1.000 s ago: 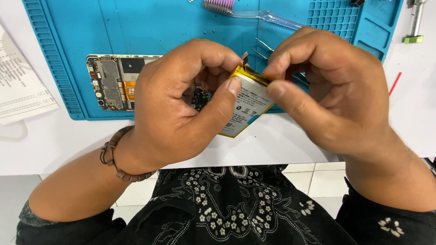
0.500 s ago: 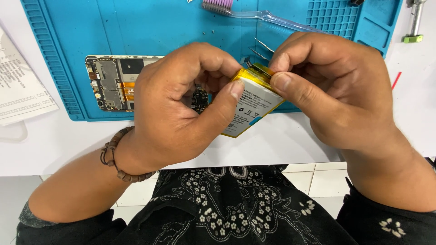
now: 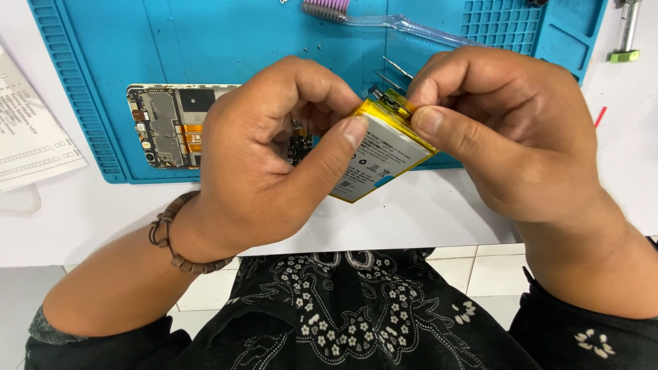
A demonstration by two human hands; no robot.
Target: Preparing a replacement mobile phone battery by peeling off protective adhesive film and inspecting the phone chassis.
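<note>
Battery, flat and rectangular, wrapped in glossy yellow film with a white printed label, held above the near edge of the ribbed blue silicone mat. Pinched by left hand and right hand, thumbs pressed on top. Opened phone lying on the mat, circuitry bare.

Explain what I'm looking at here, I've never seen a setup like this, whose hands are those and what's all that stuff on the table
This view comes from a camera worn on a person's head, looking down at their own two bare hands. The left hand and right hand together hold a flat yellow-edged battery, pinching its top end. Under them lies a blue work mat on a white table. On the mat rests an opened phone with its insides showing, and a clear-handled brush. A printed paper sheet lies at the left.
</note>
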